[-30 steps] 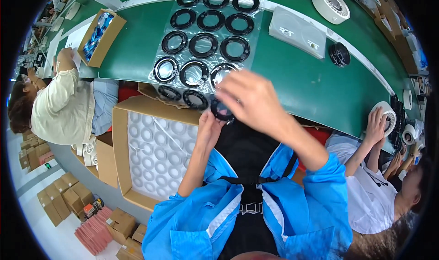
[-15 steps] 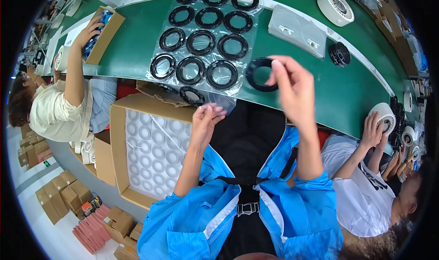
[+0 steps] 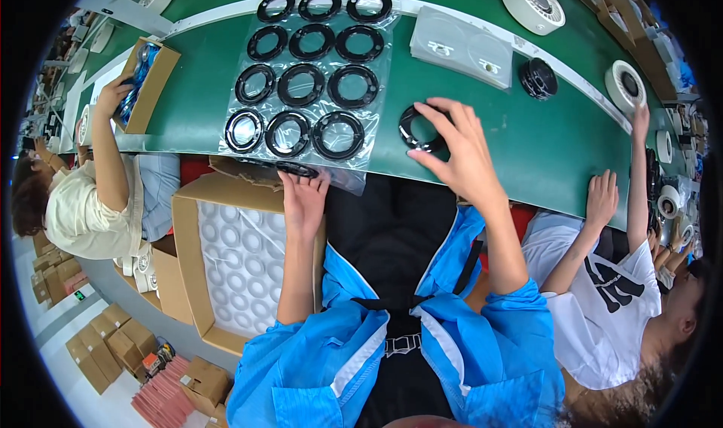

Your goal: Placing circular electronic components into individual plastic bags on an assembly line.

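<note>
On the table (image 3: 557, 153), to the right of a clear sheet (image 3: 372, 123), one black ring (image 3: 407, 130) lies beneath the right hand (image 3: 463, 153). Thumb and fingers spread wide about its rim; cannot tell whether they grip. Left hand (image 3: 304, 202): open, palm up, fingers extended at the near edge, by a second ring (image 3: 296, 170), mostly hidden, where the sheet overhangs. Twelve more rings on the sheet, four rows of three. Carton (image 3: 186, 255) left of the left forearm; clear stack (image 3: 459, 48) beyond the right hand, black stack (image 3: 539, 79) beside it
</note>
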Tool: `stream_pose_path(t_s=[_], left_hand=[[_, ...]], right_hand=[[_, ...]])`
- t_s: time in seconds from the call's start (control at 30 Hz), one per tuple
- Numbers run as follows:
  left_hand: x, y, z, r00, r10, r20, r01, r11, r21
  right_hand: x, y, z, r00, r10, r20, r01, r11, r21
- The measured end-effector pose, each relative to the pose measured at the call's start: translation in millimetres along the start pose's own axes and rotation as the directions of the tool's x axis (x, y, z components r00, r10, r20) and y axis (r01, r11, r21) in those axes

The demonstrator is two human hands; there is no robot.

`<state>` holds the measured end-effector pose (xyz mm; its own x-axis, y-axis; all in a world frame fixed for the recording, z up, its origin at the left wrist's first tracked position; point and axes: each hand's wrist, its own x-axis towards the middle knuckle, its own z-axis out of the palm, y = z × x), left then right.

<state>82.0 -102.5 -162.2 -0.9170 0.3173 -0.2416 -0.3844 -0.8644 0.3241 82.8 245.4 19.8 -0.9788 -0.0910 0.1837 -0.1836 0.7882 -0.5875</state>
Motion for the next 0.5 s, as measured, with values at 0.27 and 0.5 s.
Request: stream_pose_path(t_s=[0.27,0.5], left_hand=[[-32,7,20,0.981,0.110,-0.162,-0.100,0.993,0.069],[-49,15,50,0.937,0.312,-0.158,-0.240,0.902,0.358]], right_hand=[[4,-30,25,0.977,-0.054,-0.205,0.074,0.993,0.090],[15,-135,107,0.900,-0.429,-0.074,0.436,0.893,0.117]])
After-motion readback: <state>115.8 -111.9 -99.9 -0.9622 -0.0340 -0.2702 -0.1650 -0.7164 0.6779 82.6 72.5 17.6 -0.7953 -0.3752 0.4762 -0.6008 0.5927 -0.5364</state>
